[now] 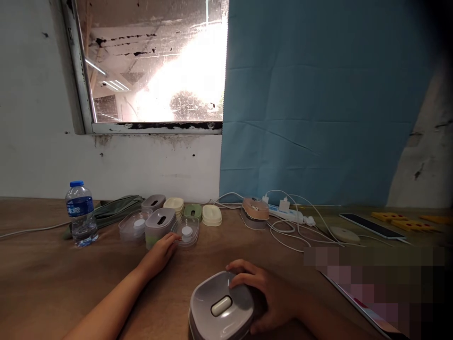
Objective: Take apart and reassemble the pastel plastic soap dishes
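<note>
A grey-lilac rounded box (222, 309) with a cream pill-shaped piece in its lid slot stands at the bottom centre. My right hand (269, 290) grips its right side, fingers on the far edge of the lid and thumb lower down. Farther back, my left hand (162, 252) reaches out, fingers extended, fingertips at the near edge of some clear plastic trays (187, 233) with a white round piece. Just behind that hand is a second grey-lilac box (160, 225) with a dark slot. Whether the fingertips pinch the tray edge is hard to see.
More clear trays (131, 226), cream lids (211, 215), a green lid (193, 211) and a pinkish box (255, 212) line the back. A water bottle (81, 215) stands left. Cables and a power strip (286, 212) lie right, near a phone (371, 225) and yellow pieces (414, 225).
</note>
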Demonstrator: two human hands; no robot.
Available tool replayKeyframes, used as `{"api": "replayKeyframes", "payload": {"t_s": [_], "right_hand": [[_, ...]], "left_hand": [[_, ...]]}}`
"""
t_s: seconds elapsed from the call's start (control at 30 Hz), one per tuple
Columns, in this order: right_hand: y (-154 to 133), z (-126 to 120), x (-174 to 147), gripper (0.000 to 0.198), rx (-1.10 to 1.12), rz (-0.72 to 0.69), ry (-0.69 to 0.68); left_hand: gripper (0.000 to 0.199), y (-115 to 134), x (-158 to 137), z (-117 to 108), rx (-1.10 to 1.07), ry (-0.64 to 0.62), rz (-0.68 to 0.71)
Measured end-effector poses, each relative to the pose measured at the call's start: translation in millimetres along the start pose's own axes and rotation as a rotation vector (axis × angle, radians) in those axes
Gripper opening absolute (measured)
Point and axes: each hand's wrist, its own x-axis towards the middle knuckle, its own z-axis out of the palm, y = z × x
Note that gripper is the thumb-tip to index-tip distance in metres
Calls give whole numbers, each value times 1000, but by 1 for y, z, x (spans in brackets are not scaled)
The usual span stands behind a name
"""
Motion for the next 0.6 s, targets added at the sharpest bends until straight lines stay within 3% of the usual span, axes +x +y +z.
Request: {"api": "replayKeyframes", "payload": {"t_s": [0.17,0.4,0.6], "right_hand": [[4,1,-2,81,40,74,-55],[6,2,-2,80,28,121,-67],[6,0,-3,78,9,129,-60]], "left_hand": [[30,-1,-1,2,14,-21,4],[57,-3,-3,0,34,-46,8],[54,-4,-3,-3,29,-29,3]]}}
